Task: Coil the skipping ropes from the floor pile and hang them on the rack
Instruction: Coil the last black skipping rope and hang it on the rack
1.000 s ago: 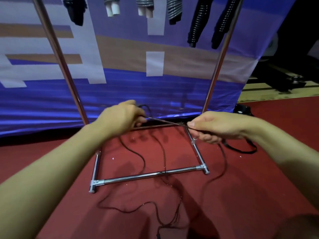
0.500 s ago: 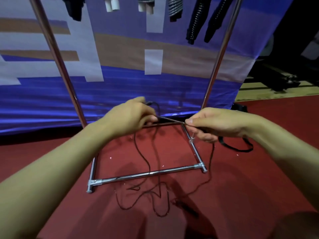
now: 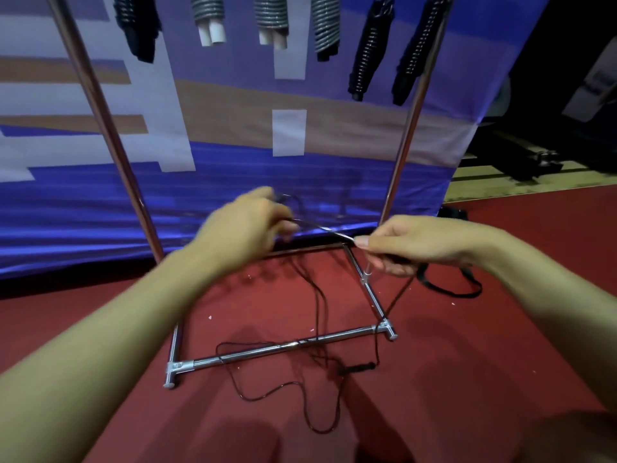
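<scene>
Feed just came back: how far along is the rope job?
Done: coiled ropes hang from the rack. In hand: left hand and right hand stretch one rope between them. Left: its slack and handle lie on the floor.

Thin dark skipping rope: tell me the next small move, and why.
Probably wind another loop: the left hand and the right hand hold the thin dark skipping rope taut between them, while slack crosses the chrome rack base bar and its black handle lies on the red floor.
</scene>
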`<action>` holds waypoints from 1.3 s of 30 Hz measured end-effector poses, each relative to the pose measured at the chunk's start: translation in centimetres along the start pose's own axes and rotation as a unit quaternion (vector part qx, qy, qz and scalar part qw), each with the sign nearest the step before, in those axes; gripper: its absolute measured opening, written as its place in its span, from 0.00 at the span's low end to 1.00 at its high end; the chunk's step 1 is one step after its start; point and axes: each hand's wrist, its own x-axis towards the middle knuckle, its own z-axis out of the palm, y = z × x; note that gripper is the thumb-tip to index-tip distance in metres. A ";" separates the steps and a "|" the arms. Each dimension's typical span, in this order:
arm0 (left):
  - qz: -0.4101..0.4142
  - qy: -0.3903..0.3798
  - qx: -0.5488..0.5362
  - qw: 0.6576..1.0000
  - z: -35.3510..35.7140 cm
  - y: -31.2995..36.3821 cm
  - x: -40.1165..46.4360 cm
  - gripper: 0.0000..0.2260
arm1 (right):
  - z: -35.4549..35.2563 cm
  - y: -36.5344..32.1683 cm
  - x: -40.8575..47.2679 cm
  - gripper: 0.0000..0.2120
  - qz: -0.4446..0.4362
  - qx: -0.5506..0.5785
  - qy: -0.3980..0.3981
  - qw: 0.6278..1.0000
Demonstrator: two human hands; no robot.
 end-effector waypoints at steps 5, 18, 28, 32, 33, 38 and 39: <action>-0.071 -0.070 -0.001 0.995 -0.6 -2.7 -1.7 0.27 | -0.1 1.5 -0.6 0.22 0.009 -0.018 0.004 1.000; -0.077 -0.023 0.029 0.996 -0.3 -3.3 -1.2 0.11 | 0.2 3.8 0.6 0.23 0.106 -0.044 -0.070 0.991; 0.022 -0.109 -0.049 0.993 3.0 4.8 0.0 0.09 | 1.5 1.8 2.1 0.22 -0.014 0.066 -0.052 0.996; 0.027 -0.093 -0.042 0.994 2.5 3.5 0.9 0.18 | 0.5 2.4 1.5 0.22 -0.039 0.047 -0.032 0.998; 0.017 -0.086 -0.041 0.995 1.9 2.6 0.9 0.18 | 0.1 3.1 1.4 0.23 -0.036 0.052 -0.032 0.997; -0.038 -0.087 -0.063 0.994 1.4 -0.9 -0.1 0.18 | 0.8 6.5 2.4 0.21 0.009 0.107 -0.013 0.994; -0.046 -0.083 -0.071 0.993 1.7 -0.9 -0.2 0.16 | 1.5 6.7 2.8 0.21 0.002 0.140 -0.020 0.990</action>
